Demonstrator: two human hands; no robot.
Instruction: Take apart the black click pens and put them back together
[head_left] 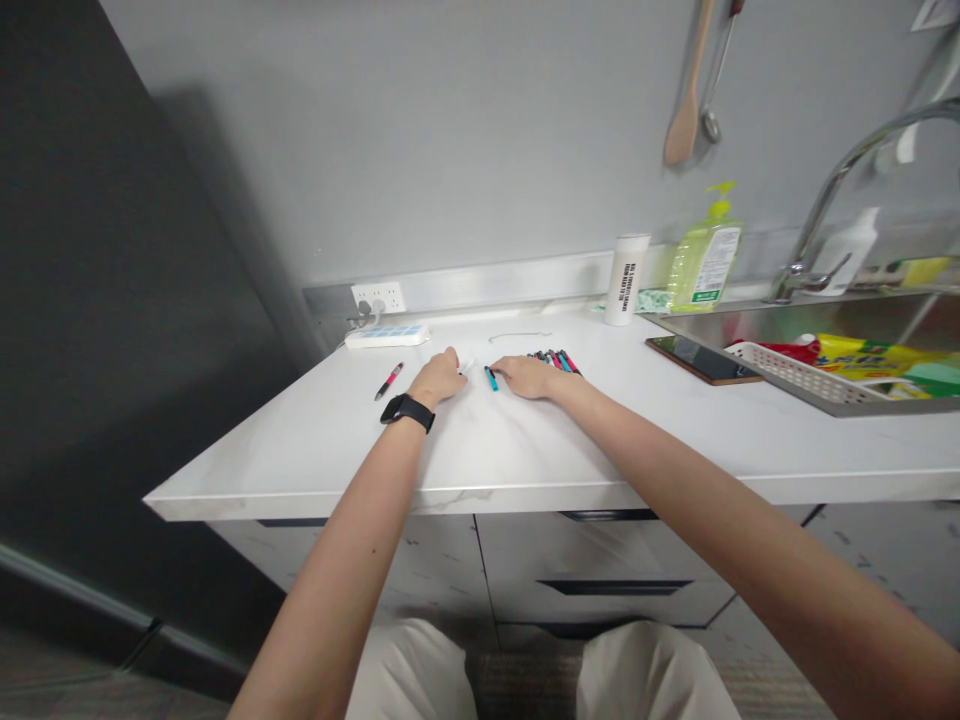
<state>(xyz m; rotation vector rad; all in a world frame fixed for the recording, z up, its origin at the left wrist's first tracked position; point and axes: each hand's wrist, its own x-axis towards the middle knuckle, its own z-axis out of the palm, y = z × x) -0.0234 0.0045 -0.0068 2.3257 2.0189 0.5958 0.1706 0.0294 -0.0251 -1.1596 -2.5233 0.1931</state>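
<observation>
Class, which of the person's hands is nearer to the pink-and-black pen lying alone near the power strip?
Left. The left hand is just right of the pink-and-black pen, not touching it; the right hand is farther right, by the turquoise pen.

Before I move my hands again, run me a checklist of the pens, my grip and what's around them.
1. Right hand at the teal pen: ok, its fingers are at the pen's far end.
2. Left hand grip: cannot tell; something pale shows at the fingertips, too small to make out.
3. Pink-and-black pen apart from both hands: ok, it lies left of the left hand.
4. Group of pens fully visible: not ok, the right hand hides part of it.
5. Phone apart from both hands: ok, it lies to their right.
6. White canister upright: ok.
</observation>
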